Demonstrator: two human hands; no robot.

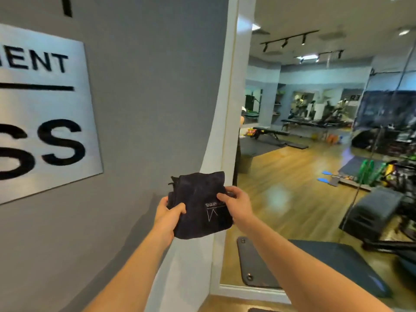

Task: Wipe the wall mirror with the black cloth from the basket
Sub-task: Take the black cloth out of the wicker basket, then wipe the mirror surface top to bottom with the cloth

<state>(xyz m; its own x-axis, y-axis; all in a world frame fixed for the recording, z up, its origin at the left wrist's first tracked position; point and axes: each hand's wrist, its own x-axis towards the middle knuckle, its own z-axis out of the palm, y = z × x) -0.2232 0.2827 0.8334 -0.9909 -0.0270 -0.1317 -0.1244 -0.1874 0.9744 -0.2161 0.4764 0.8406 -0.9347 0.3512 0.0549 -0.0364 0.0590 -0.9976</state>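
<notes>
Black terry-like fabric fills the space between our hands: the black cloth (199, 204) is folded into a thick bundle, with a pale logo showing on its upper face, and we hold it out in front of us at about waist height. Our left hand (167, 216) grips its left edge, thumb curled over the top and fingers hidden beneath, while our right hand (236, 203) pinches the right edge, fingers bent over the fold. The bundle hangs in the air just short of the white frame (229, 109) that borders the wall mirror (304, 154), which stands to our right and reflects a gym floor and equipment. To our left runs a grey wall (146, 86) carrying a brushed metal sign (45, 109) with black lettering. No wiping has begun, as we judge it; the cloth is not touching the glass. From here the risks look modest but real: if we press the bundle on as folded, only a small thick patch may meet the glass and leave streaks, and if we shake it open with one hand, the loose layers could slip from that light right-hand pinch and drop to the floor, picking up grit that might then scratch or smear the surface
</notes>
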